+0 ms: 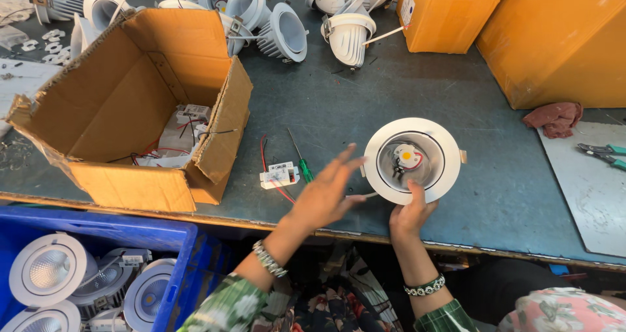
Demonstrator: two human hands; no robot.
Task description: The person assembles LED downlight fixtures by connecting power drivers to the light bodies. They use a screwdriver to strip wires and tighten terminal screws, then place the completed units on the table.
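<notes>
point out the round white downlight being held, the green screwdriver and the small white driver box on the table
round white downlight (pixel 435 174), head view, on its white front rim, lower right.
green screwdriver (pixel 305 171), head view, on its green handle.
small white driver box (pixel 280 175), head view, on the middle of its top face.

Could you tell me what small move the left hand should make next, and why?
Probably close the left hand on the near rim of the round white downlight. The right hand already grips its near edge with the thumb inside, while the left is spread open just beside it, holding nothing.
</notes>
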